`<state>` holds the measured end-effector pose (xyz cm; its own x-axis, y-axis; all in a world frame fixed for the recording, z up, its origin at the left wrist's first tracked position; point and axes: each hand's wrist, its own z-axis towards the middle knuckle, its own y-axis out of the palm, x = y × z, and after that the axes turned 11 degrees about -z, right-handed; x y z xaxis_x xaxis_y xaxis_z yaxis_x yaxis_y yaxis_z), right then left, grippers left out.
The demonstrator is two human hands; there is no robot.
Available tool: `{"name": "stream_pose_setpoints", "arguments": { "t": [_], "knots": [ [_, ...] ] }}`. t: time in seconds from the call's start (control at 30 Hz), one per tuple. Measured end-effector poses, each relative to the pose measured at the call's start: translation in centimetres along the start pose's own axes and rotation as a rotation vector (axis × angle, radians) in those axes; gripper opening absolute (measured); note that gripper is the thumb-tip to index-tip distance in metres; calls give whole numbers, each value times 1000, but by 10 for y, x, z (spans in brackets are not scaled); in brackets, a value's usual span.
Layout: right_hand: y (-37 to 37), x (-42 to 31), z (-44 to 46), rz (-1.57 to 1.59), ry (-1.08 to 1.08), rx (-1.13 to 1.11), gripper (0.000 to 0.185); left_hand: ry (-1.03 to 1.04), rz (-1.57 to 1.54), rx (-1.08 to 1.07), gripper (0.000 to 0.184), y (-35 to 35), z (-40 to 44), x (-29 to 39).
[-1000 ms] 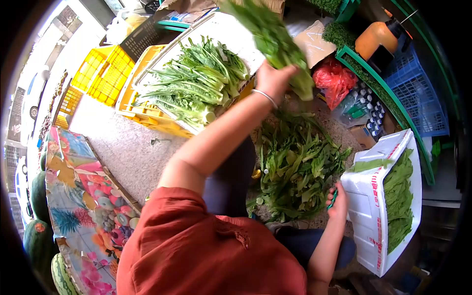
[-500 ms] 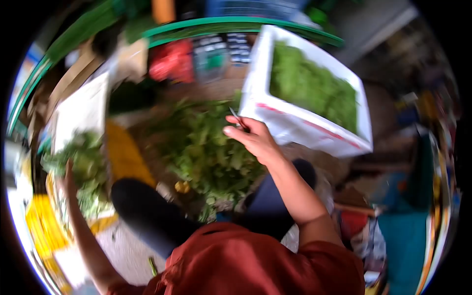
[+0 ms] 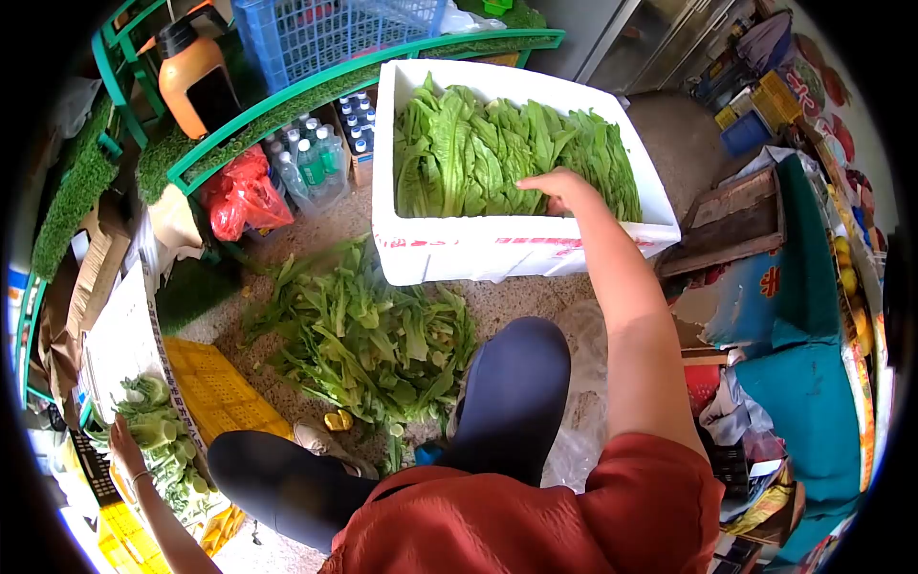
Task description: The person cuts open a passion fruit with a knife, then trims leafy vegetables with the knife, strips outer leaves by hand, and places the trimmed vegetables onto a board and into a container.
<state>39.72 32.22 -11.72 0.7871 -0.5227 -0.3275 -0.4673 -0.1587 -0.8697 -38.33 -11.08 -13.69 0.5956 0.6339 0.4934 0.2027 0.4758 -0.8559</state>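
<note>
My right hand [image 3: 564, 191] is over the white foam box [image 3: 459, 234], at the near side of the leafy lettuce [image 3: 478, 143] packed in it. Its index finger points left across the leaves and the other fingers are curled. The small knife seen in this hand a moment ago is hidden under the fingers. Far to the left, my left hand [image 3: 124, 450] lies with straight fingers against lettuce stalks [image 3: 161, 430], stem ends showing, in another white foam box [image 3: 134, 320]. A heap of loose leaves [image 3: 368, 340] lies on the floor between my legs.
A yellow crate [image 3: 215, 383] stands under the left box. Behind are a red plastic bag [image 3: 246, 196], bottles [image 3: 316, 163], a green rail [image 3: 363, 62], a blue crate [image 3: 330, 38] and an orange jug [image 3: 194, 81]. Cardboard and teal cloth [image 3: 803, 402] are at right.
My right hand has moved right, from above the floor heap to the lettuce in the foam box. My left hand has gone lower along the left box. The view has shifted and sharpened.
</note>
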Motion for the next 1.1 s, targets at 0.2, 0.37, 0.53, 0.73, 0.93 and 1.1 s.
{"name": "stream_pose_setpoints", "arguments": {
  "t": [0.2, 0.37, 0.53, 0.73, 0.93, 1.1],
  "knots": [
    [1, -4, -1, -143, -144, -144, 66, 212, 261, 187, 47, -1, 13, 22],
    [-12, -10, -10, -110, -95, -83, 51, 392, 79, 224, 35, 19, 1, 99],
    [-30, -14, -6, 3, -58, 6, 45, 539, -178, 78, 27, 36, -32, 193],
    [-113, -27, 8, 338, -71, -167, 36, 324, -760, -340, 24, 57, -102, 310],
    [-147, -14, -13, 406, -217, -165, 45, 41, -1219, -986, 17, 126, -173, 418],
    [-136, 25, 13, 24, -1608, 297, 35, 176, -1315, -1345, 31, 172, -223, 504]
  ]
}}
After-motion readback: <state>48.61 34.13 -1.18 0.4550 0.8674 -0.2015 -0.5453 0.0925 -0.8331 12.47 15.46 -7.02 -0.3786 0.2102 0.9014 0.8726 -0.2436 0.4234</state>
